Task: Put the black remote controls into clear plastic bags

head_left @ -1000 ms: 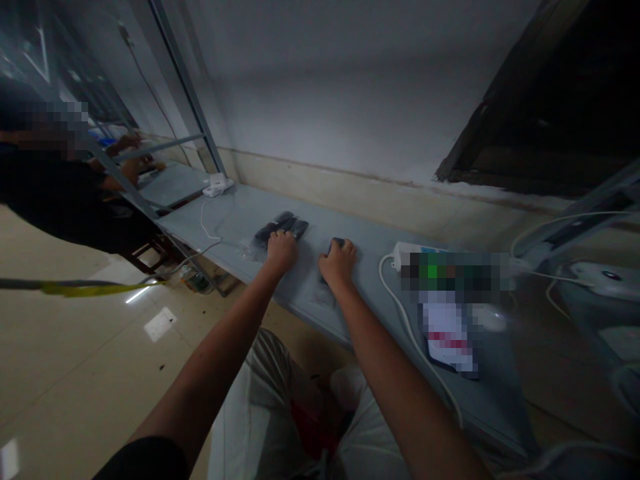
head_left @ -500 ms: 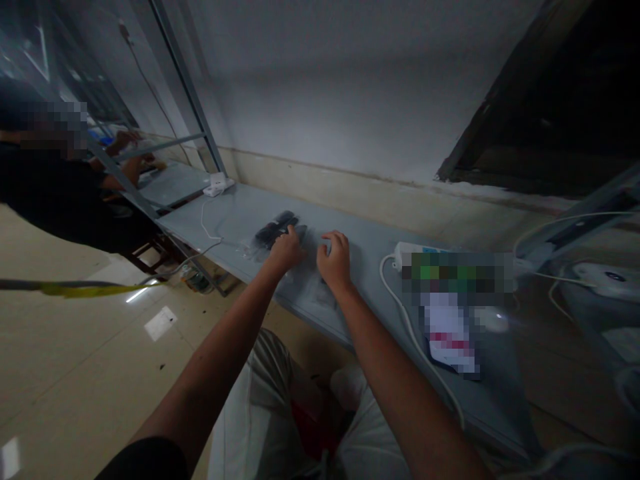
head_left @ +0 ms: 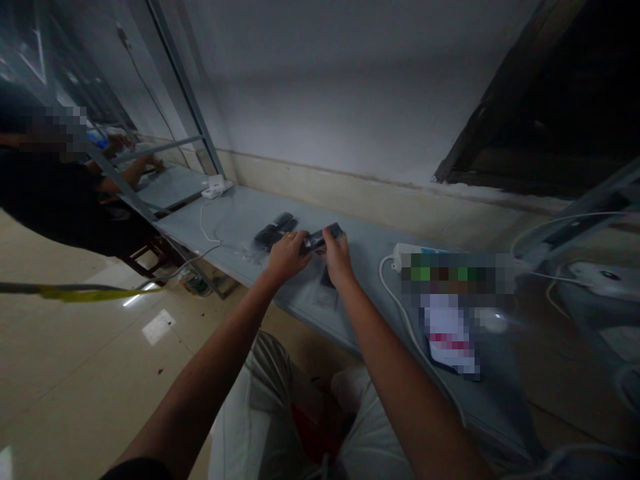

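Left hand [head_left: 289,256], right hand [head_left: 339,259] clamped on dark packet [head_left: 315,241], I see; dark bundles [head_left: 275,230] on worktop [head_left: 240,200], beyond left hand.

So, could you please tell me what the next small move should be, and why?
Perhaps lay the dark packet beside the dark bundles: the left hand and right hand both hold it, and the bundles lie on the table close to the left hand.

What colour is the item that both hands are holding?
The held item looks black or very dark grey, seen best in the head view.
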Available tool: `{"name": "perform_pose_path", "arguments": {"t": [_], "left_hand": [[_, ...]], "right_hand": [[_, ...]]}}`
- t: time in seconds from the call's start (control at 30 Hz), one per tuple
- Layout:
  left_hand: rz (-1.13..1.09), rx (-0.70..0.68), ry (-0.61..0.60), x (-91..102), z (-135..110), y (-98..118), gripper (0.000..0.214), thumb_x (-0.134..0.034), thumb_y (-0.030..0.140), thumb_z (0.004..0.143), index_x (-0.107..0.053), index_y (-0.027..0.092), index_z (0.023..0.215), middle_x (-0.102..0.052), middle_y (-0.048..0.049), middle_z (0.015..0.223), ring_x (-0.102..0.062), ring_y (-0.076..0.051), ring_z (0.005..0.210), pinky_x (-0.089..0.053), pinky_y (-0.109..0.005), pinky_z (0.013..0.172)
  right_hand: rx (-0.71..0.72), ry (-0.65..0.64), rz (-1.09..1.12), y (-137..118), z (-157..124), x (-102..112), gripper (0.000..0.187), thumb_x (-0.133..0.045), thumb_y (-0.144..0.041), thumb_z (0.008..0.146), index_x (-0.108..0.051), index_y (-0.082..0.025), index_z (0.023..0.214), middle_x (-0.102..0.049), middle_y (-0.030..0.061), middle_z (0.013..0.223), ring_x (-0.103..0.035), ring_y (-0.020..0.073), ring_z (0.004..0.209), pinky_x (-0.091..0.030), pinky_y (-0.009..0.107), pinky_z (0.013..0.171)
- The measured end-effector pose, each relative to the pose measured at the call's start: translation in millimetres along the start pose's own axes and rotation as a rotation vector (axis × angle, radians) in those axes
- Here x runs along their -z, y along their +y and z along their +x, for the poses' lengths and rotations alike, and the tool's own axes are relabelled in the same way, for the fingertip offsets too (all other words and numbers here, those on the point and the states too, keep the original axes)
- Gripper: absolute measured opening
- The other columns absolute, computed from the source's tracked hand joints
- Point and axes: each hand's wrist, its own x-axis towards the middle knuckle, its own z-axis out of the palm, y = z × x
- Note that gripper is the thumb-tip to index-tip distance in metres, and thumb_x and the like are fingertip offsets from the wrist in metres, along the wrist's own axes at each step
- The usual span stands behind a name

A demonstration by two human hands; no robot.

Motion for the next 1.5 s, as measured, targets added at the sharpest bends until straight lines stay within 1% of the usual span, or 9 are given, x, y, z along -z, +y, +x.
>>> {"name": "perform_pose_path", "arguments": {"t": [0.1,0.17,0.27,0.4,0.53,0.67,0.97,1.33,1.5], "left_hand": [[-0.056,-0.012,0.030,-4.0,-5.2,4.3,0.049,-0.060,0.033,0.088,-0.051,0.021,0.135,-0.063,-0.0124,0.127,-0.055,-0.027,0.122,-0.043,-0.037,0.102],[-0.099,0.004,0.063,-9.8,-8.1,4.9,0.052,-0.060,0.031,0.088,-0.048,0.022,0.138,-0.061,-0.0122,0.130,-0.055,-0.027,0.124,-0.042,-0.037,0.104],[-0.158,0.043,0.105,-20.4,-11.1,3.1,0.057,-0.062,0.029,0.085,-0.046,0.020,0.139,-0.060,-0.0131,0.133,-0.055,-0.027,0.124,-0.041,-0.037,0.105],[-0.143,0.143,0.131,-30.9,-10.9,-1.1,0.053,-0.064,0.030,0.083,-0.050,0.016,0.133,-0.063,-0.0161,0.125,-0.059,-0.029,0.115,-0.043,-0.038,0.099],[-0.054,0.248,0.127,-32.6,-8.1,-2.2,0.035,-0.061,0.030,0.084,-0.057,0.018,0.116,-0.067,-0.0153,0.111,-0.062,-0.030,0.107,-0.044,-0.039,0.092],[-0.034,0.332,0.126,-30.6,-8.8,-0.8,0.022,-0.060,0.031,0.085,-0.057,0.020,0.103,-0.067,-0.0142,0.106,-0.063,-0.028,0.101,-0.044,-0.036,0.085],[-0.132,0.443,0.180,-29.3,-12.3,-3.5,0.026,-0.060,0.034,0.085,-0.055,0.020,0.106,-0.068,-0.0124,0.102,-0.065,-0.027,0.096,-0.043,-0.035,0.079],[-0.245,0.447,0.270,-28.9,-12.8,-6.7,0.030,-0.060,0.032,0.082,-0.053,0.019,0.109,-0.066,-0.0112,0.101,-0.063,-0.026,0.093,-0.044,-0.035,0.078],[-0.293,0.433,0.345,-33.5,-11.8,-10.5,0.030,-0.061,0.030,0.081,-0.054,0.019,0.108,-0.066,-0.0097,0.095,-0.063,-0.025,0.088,-0.044,-0.034,0.076]], "right_hand": [[-0.108,-0.062,0.162,-14.7,2.8,-3.7,0.054,-0.060,-0.057,0.081,-0.051,-0.023,0.121,-0.071,0.0061,0.106,-0.070,0.0166,0.082,-0.056,0.027,0.064],[-0.098,-0.066,0.205,-23.1,2.3,-6.4,0.051,-0.057,-0.057,0.084,-0.052,-0.025,0.123,-0.073,0.0062,0.105,-0.070,0.0162,0.078,-0.056,0.027,0.062],[-0.090,-0.044,0.207,-30.2,2.0,-9.2,0.041,-0.055,-0.053,0.087,-0.055,-0.024,0.116,-0.075,0.0050,0.097,-0.070,0.0160,0.071,-0.056,0.028,0.062],[-0.088,-0.049,0.213,-34.4,6.6,-8.6,0.035,-0.055,-0.050,0.088,-0.056,-0.022,0.110,-0.074,0.0038,0.088,-0.070,0.0158,0.064,-0.057,0.030,0.063],[-0.005,-0.060,0.200,-41.5,14.0,-7.5,0.038,-0.053,-0.053,0.090,-0.058,-0.021,0.110,-0.073,0.0038,0.084,-0.071,0.0164,0.068,-0.059,0.032,0.067],[0.071,-0.101,0.197,-51.0,18.1,-12.8,0.042,-0.054,-0.056,0.090,-0.061,-0.020,0.110,-0.073,0.0047,0.085,-0.072,0.0178,0.077,-0.059,0.035,0.075],[0.135,-0.150,0.220,-64.3,26.9,-29.7,0.047,-0.051,-0.059,0.092,-0.063,-0.020,0.115,-0.073,0.0064,0.094,-0.072,0.0186,0.084,-0.059,0.034,0.074],[0.199,-0.248,0.245,-82.7,39.8,-39.4,0.051,-0.045,-0.061,0.095,-0.059,-0.025,0.128,-0.071,0.0045,0.099,-0.072,0.0196,0.095,-0.058,0.040,0.082],[0.332,-0.213,0.090,-81.7,43.3,-37.9,0.054,-0.042,-0.063,0.094,-0.056,-0.026,0.130,-0.070,0.0049,0.105,-0.069,0.0198,0.101,-0.056,0.037,0.085]]}}
